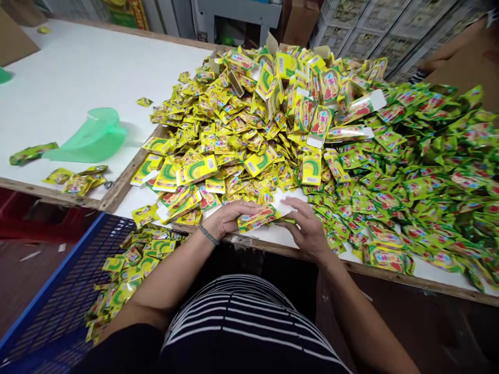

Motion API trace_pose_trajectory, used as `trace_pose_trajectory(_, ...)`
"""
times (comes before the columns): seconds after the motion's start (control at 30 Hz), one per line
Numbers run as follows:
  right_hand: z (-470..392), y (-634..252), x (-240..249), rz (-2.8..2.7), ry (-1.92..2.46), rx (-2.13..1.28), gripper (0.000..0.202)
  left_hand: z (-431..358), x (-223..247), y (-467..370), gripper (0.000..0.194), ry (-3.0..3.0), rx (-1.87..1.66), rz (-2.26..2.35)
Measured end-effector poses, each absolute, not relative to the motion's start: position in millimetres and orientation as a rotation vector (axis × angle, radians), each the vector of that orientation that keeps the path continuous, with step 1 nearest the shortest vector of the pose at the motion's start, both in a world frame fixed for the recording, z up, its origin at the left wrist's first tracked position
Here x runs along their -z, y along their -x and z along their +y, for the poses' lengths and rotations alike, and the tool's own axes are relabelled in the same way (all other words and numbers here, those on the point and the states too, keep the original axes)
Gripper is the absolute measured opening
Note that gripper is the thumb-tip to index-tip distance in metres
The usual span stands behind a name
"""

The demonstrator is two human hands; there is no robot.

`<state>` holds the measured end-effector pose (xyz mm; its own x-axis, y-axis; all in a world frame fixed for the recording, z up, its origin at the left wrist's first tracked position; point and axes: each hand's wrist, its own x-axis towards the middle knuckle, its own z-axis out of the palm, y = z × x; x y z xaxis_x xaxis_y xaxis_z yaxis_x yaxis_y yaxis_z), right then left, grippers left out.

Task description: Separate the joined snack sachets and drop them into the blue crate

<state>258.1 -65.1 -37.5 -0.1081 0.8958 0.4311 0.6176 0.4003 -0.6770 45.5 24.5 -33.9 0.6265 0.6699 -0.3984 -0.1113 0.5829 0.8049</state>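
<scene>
Near the table's front edge, my left hand is wrapped round a small yellow-green box with a white flap at its right end. At that flap end is my right hand, fingers bent and pressed on the flap and a small yellow-green piece beneath it. Just beyond my hands spreads a pile of yellow sachets. Several boxes, some with open flaps, lie on it, among them a yellow box to the left and another box to the right. Green sachets are heaped at the right.
A green scoop lies on the white table at the left, beyond a wooden strip. Below the front edge stands a blue crate holding sachets and boxes. Another person's arm shows at the upper right beside cardboard.
</scene>
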Motion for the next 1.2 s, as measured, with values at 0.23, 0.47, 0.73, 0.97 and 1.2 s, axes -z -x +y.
trace_pose_trajectory(0.23, -46.2, -255.8, 38.9, -1.086, 1.511, -0.659, 0.031, 11.1, 36.6, -54.3, 0.046, -1.062, -0.712, 0.974)
trace_pose_trajectory(0.47, -34.0, -252.9, 25.9, -1.373, 1.598, -0.948, 0.031, 4.1, 40.9, -55.1, 0.044, -0.966, -0.743, 0.994)
trace_pose_trajectory(0.73, -22.1, -251.7, 25.7, -1.531, 1.521, -0.729, 0.027, 0.8, 40.3, -56.6, 0.043, -0.945, -0.72, 0.867)
trace_pose_trajectory(0.97, -33.0, -228.1, 29.2, -1.533, 1.486, -0.517, 0.02, 1.6, 40.2, -55.6, 0.042, -1.146, -0.636, 0.785)
trace_pose_trajectory(1.2, -37.5, -241.4, 28.8, -1.5, 1.511, -0.813, 0.021, -1.0, 44.5, -54.7, 0.043, -1.328, -0.641, 0.788)
